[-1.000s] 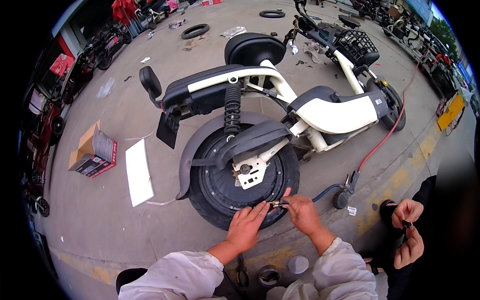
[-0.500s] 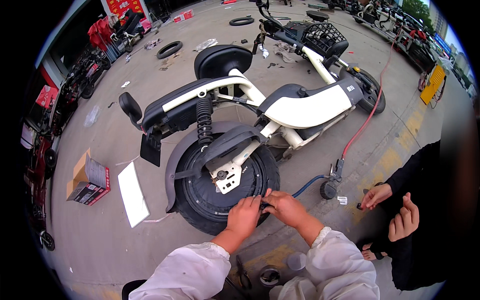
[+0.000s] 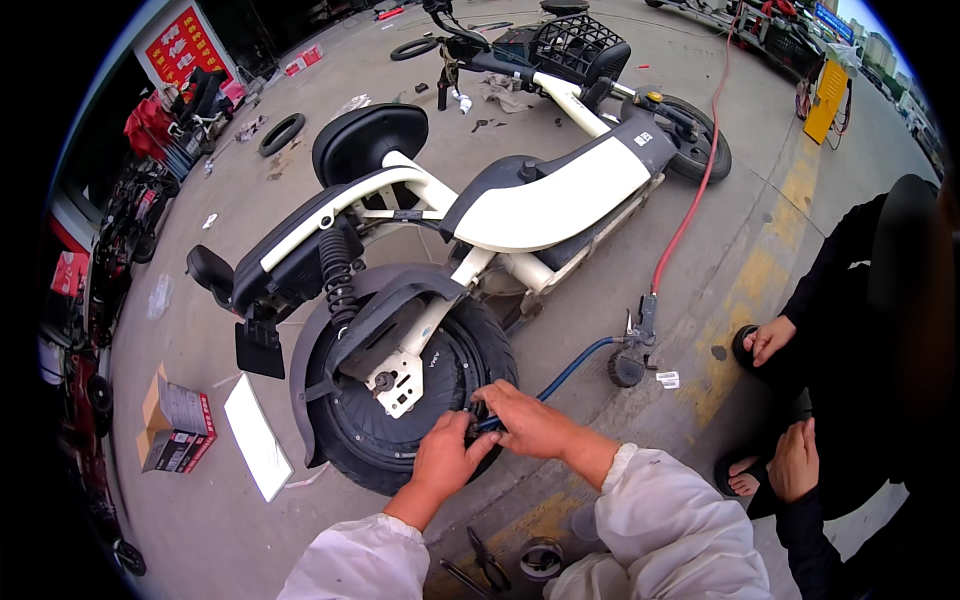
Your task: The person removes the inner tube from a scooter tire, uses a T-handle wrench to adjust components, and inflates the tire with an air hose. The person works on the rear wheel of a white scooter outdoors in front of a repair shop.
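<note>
A white and black electric scooter (image 3: 560,205) lies tipped over on the pavement, its rear wheel (image 3: 385,430) closest to me. At the wheel's right edge both my hands meet. My right hand (image 3: 530,422) is closed round the end of a blue air hose (image 3: 575,366). My left hand (image 3: 443,458) is pinched beside the hose end, against the rim; what lies in its fingertips is hidden. The hose runs back to an inflator with a round black gauge (image 3: 627,368), lying on the ground and joined to a red hose (image 3: 690,215).
Pliers (image 3: 488,562) and a round tin (image 3: 541,558) lie by my sleeves. To the left are an open cardboard box (image 3: 178,432) and a white panel (image 3: 257,438). A person in black (image 3: 840,330) is close on my right. A yellow stand (image 3: 826,102) is farther back.
My view has shifted, so the scooter sits farther left. The blue hose end now shows between my hands. The other person's hands have moved lower and apart.
</note>
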The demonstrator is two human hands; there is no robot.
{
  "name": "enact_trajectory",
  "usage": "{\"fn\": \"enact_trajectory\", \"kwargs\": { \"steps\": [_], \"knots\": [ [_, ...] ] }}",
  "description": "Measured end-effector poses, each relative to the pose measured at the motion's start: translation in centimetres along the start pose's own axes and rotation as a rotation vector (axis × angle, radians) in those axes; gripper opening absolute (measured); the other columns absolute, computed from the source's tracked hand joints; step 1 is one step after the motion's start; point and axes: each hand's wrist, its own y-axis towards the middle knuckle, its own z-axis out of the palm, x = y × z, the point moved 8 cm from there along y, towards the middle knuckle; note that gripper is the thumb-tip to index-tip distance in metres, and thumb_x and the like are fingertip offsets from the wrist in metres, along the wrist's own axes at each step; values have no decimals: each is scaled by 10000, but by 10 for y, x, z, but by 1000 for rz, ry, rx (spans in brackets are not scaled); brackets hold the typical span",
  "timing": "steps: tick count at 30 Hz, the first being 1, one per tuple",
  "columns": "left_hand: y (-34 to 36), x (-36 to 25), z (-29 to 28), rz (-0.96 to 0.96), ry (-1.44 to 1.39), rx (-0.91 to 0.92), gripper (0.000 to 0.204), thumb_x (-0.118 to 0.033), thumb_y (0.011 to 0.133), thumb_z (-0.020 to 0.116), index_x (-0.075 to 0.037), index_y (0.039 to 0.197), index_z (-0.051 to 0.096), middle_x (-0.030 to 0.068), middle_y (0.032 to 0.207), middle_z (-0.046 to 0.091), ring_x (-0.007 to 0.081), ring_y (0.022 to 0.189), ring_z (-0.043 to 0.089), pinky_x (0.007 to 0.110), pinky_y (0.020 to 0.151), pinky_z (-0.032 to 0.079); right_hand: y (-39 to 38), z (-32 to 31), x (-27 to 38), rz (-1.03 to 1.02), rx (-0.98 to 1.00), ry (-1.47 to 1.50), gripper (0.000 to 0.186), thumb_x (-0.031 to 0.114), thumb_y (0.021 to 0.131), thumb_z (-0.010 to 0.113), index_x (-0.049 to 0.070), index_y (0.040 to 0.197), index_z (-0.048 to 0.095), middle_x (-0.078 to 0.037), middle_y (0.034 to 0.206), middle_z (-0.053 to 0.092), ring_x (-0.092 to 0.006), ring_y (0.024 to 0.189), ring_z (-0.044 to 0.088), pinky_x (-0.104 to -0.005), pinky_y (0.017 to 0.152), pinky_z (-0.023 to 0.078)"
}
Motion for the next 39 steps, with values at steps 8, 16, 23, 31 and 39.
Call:
{"fn": "enact_trajectory", "kwargs": {
  "steps": [8, 16, 23, 31, 39],
  "knots": [
    [4, 0, 1, -106, 92, -3, 299, -314, 813, 669, -20, 823, 616, 149, 794, 577, 339, 735, 580, 422, 640, 465, 3, -134, -126, 337, -601, -158, 566, 271, 768, 700, -34, 1190, 479, -235, 1197, 493, -412, 1090, 493, -439, 932, 418],
    [5, 0, 5, -110, 73, 31, 243, -258, 815, 675, -24, 864, 631, 136, 786, 581, 315, 723, 578, 384, 630, 462, -62, -187, -260, 1343, -720, -278, 782, 387, 680, 789, -31, 1210, 392, -199, 1243, 515, -348, 1173, 500, -426, 958, 429],
    [4, -14, 0, -43, 173, 20, 428, -417, 728, 738, -30, 806, 571, 96, 755, 550, 281, 677, 591, 372, 577, 486, -74, -186, -268, 1382, -749, -324, 768, 436, 740, 700, -118, 1157, 369, -276, 1146, 567, -388, 1079, 569, -427, 924, 453],
    [-7, -17, -9, 11, 283, -187, 359, -355, 704, 753, -42, 794, 602, 93, 744, 593, 278, 664, 599, 373, 573, 484, -98, -194, -248, 1372, -785, -308, 706, 438, 735, 718, -34, 1149, 394, -234, 1151, 581, -384, 1093, 564, -456, 925, 446],
    [-20, -22, -13, 26, 276, -298, 337, -278, 674, 779, -24, 873, 680, 123, 770, 646, 298, 708, 618, 373, 647, 495, -110, -195, -241, 1389, -750, -338, 676, 418, 755, 703, -32, 1152, 391, -217, 1168, 581, -365, 1101, 564, -433, 918, 456]
  ]
}}
